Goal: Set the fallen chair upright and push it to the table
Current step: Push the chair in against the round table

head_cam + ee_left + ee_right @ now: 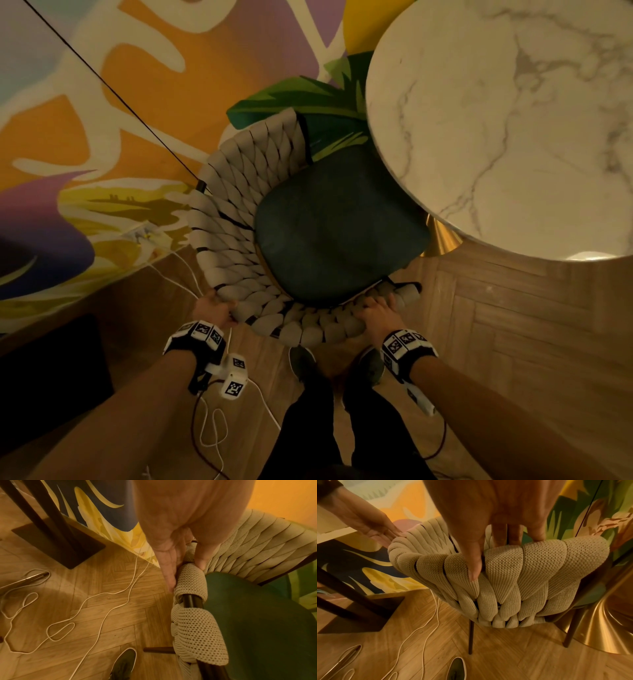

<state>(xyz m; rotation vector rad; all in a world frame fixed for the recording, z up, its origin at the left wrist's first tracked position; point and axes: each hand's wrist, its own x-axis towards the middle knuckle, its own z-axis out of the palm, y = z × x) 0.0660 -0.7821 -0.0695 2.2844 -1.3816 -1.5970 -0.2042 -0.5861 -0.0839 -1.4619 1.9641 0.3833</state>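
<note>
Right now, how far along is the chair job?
Done: the chair stands upright, legs on the floor, seat facing up.
In hand: the left hand and right hand both hold the woven backrest rim; the seat's front edge already looks tucked under the table.
Left: perhaps a last short push toward the gold base, then let go. I can't tell how much gap remains.
</note>
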